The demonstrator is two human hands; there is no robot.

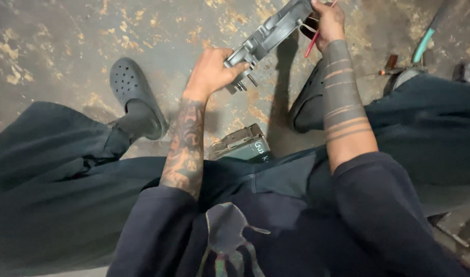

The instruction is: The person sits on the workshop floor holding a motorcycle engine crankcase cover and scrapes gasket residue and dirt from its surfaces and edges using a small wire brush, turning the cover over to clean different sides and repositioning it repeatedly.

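Bare stained floor lies open to the left beyond the grey clog, while the middle between the knees is crowded by the long grey metal part held up there and the small dark box standing below it.

The long grey metal part runs out past the top edge, so its far end is unseen — as are the fingertips of the right hand and the top of the red tool it grips. A box-like metal piece on the floor is half hidden behind the lap, and the right foot's dark clog sits mostly behind the forearm.
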